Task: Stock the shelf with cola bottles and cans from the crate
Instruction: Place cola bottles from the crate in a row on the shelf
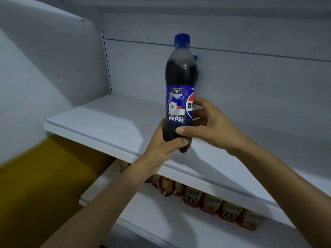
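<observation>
The left hand (166,140) has its grip clamped on the base of a cola bottle (180,77), fingers curled round the dark lower body from the left and underneath; the right hand (209,122) grips the same bottle from the right, its thumb lying across the front just below the label and its fingers curled against the label's right edge. The bottle stands upright above the near part of the white shelf (100,122); whether its base touches the board cannot be told. It has a blue cap and dark cola up to the shoulder, and its blue label reads "PEPSI" in white, with a round red, white and blue logo and the character "百" beside it. Just behind it, partly hidden, stands a second bottle (195,59) with a blue cap, near the back panel. On the lower shelf (161,221) sits a row of orange packets (211,203), their print too blurred to read. To the near left lies a blurred yellow shape (44,176)
</observation>
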The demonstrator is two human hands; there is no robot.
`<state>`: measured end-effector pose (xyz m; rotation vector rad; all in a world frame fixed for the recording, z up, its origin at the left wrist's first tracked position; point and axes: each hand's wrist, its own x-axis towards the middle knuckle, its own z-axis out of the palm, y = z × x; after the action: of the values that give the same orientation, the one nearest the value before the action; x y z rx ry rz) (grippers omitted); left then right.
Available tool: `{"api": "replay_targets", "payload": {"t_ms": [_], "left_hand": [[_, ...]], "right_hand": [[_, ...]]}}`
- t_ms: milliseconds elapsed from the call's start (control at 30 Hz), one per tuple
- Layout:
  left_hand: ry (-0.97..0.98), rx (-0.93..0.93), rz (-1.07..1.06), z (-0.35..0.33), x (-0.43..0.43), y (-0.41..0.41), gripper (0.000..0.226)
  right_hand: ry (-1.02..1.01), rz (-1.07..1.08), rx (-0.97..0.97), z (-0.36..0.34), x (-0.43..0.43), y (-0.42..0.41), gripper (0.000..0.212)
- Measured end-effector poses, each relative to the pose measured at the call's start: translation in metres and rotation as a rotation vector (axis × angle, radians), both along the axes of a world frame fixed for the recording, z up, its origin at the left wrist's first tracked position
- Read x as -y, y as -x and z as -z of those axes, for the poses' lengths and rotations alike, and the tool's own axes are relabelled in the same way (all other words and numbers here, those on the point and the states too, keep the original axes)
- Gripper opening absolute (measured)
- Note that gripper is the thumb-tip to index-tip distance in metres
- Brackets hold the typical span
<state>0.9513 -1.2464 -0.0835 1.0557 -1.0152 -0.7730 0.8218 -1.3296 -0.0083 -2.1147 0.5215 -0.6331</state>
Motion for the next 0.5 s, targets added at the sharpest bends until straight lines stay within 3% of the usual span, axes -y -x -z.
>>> {"api": "replay_targets", "payload": {"t_ms": [133, 233, 333, 500], "left_hand": [[-0.057, 0.126, 0.027, 0.007, 0.043, -0.003, 0.078], [-0.137, 0.243, 0.052, 0.004, 0.071, -0.006, 0.089], [-0.147, 0.414, -0.063, -0.004, 0.098, -0.016, 0.106], [-0.221, 0.531, -0.185, -0.011, 0.140, -0.041, 0.128]], "right_hand": [[0.045, 0.116, -0.004, 0.005, 0.036, 0.000, 0.069], [0.039, 0.217, 0.005, 0.014, 0.064, -0.001, 0.078], [0.087, 0.331, 0.018, 0.021, 0.091, -0.004, 0.087], [0.112, 0.448, 0.030, 0.036, 0.138, -0.019, 0.086]]}}
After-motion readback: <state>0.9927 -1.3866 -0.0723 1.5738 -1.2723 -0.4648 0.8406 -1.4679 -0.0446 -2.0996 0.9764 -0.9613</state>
